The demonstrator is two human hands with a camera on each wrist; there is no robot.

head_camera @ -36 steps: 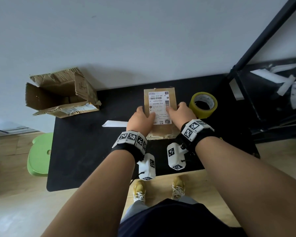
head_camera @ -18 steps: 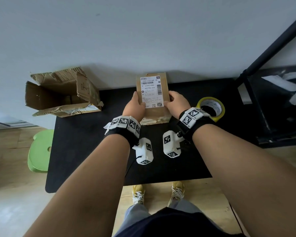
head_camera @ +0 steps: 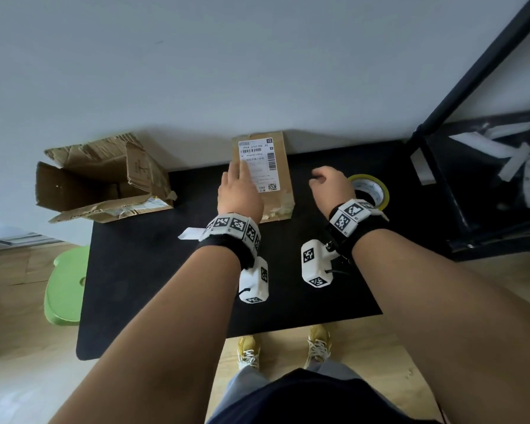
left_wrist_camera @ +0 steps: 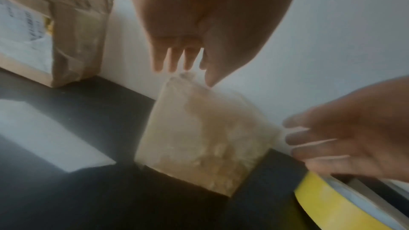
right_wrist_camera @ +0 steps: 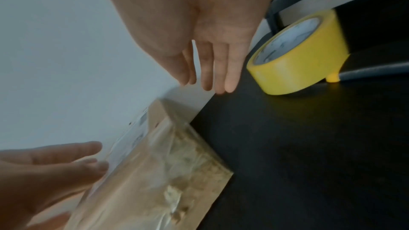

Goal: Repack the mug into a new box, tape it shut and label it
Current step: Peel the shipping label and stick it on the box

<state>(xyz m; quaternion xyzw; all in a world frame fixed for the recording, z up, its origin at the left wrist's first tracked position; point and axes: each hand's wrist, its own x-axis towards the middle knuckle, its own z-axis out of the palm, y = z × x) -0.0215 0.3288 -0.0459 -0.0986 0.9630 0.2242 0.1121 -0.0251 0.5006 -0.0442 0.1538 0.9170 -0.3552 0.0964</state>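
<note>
The new cardboard box [head_camera: 280,179] stands taped shut at the back of the black table [head_camera: 153,270], against the wall, with a white shipping label [head_camera: 259,162] on its top. My left hand [head_camera: 240,191] is open with straight fingers over the box's left side and the label; its fingertips [right_wrist_camera: 97,163] lie at the label's edge. My right hand [head_camera: 328,185] is off the box to the right, fingers loose and holding nothing, beside the yellow tape roll [head_camera: 369,191]. The mug is not visible.
The torn old box [head_camera: 101,179] lies open at the table's back left. A white paper strip [head_camera: 190,233] lies left of my left wrist. A black rack [head_camera: 471,185] stands to the right, and a green stool [head_camera: 65,289] on the floor to the left.
Both hands carried the box from mid-table back to the wall. Both have now let go; the right hand has moved right toward the tape roll, and the left hand lies flat over the label.
</note>
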